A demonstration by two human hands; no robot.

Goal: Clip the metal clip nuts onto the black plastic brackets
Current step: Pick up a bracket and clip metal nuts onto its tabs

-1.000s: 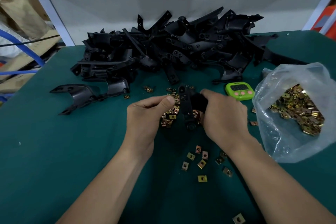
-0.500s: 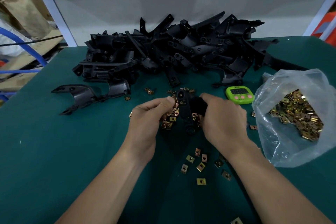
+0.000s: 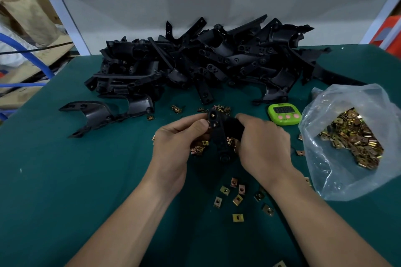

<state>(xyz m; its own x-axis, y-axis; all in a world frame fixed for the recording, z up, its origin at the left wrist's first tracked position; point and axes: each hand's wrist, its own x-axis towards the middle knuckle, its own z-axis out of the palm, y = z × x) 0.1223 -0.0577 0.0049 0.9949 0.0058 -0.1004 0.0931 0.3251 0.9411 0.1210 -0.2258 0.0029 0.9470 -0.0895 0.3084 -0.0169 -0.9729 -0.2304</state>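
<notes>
Both hands are at desk (image 3: 65, 180) centre, clamped on one black bracket (image 3: 219, 134) held upright just above the green surface. Left hand (image 3: 173, 143) pinches the bracket's upper end, thumb and fingers curled onto it. Cannot tell if a nut sits under the thumb. Right hand (image 3: 264, 143) is wrapped round the bracket's right side, fingers curled. A small heap of clip nuts (image 3: 198, 149) lies under and between the hands. More loose clip nuts are scattered at 6 o'clock, near the right forearm. Bracket pile (image 3: 206, 65) at 12 o'clock, along the desk's far edge. Lone bracket (image 3: 93, 115) lies flat at 9 o'clock, apart from the hands. Green timer (image 3: 284, 114) at 2 o'clock, just beside the right hand. Clear plastic bag (image 3: 347, 97) at 3 o'clock, open, full of clip nuts.
</notes>
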